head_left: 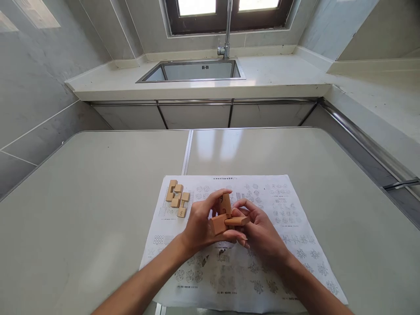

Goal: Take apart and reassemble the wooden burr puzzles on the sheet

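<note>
Both my hands meet over a printed paper sheet (278, 205) on the table. My left hand (201, 225) is closed around a cluster of notched wooden puzzle pieces (223, 214), with one piece standing upright between thumb and fingers. My right hand (259, 227) pinches a flat wooden piece (236, 221) that sticks out sideways from the cluster. Several loose wooden puzzle pieces (177, 198) lie together on the sheet's far left corner, apart from both hands.
The grey table (85, 210) has a seam (187, 151) running down its middle. Beyond it stands a white counter (278, 76) with a steel sink (193, 71) and a tap (226, 30) under a window. Tiled walls rise on both sides.
</note>
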The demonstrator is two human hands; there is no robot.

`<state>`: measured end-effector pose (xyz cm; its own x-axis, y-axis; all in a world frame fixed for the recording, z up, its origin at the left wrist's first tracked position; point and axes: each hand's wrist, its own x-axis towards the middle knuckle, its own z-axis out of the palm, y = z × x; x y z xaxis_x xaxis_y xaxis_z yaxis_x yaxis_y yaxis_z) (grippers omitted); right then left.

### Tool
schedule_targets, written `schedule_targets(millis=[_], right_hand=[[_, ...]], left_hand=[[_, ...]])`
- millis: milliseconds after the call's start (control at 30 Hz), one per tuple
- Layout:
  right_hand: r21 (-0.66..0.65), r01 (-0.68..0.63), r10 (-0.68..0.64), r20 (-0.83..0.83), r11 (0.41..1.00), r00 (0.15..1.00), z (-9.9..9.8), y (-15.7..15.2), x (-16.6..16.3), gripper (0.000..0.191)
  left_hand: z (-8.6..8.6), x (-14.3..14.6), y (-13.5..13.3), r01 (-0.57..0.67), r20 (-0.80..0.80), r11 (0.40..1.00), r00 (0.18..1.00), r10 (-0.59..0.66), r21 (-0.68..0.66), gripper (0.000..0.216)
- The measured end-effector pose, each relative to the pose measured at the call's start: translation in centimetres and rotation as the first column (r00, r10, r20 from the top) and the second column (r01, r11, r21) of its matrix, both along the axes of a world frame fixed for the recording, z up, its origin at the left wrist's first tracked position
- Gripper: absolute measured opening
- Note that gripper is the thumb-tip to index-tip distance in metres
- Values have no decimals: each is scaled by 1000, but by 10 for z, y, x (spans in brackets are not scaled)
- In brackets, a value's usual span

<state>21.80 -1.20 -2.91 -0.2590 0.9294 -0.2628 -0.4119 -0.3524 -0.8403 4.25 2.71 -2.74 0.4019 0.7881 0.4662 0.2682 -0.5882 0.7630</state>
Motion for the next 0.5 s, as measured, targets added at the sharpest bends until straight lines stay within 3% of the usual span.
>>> schedule_targets(millis=[200, 333, 500], right_hand=[[7, 31, -31, -9, 1000, 999, -4, -3, -2, 37], [-13, 46, -46, -21, 999, 999, -5, -3, -2, 40], [-18, 11, -12, -23, 1000, 1000, -3, -1, -1, 44]], left_hand=[[0, 0, 2, -32, -40, 999, 999, 33, 35, 88], [3, 2, 2, -61, -29, 997, 998, 62, 37, 76], [8, 3, 0, -59, -14, 998, 998, 59, -8, 75]])
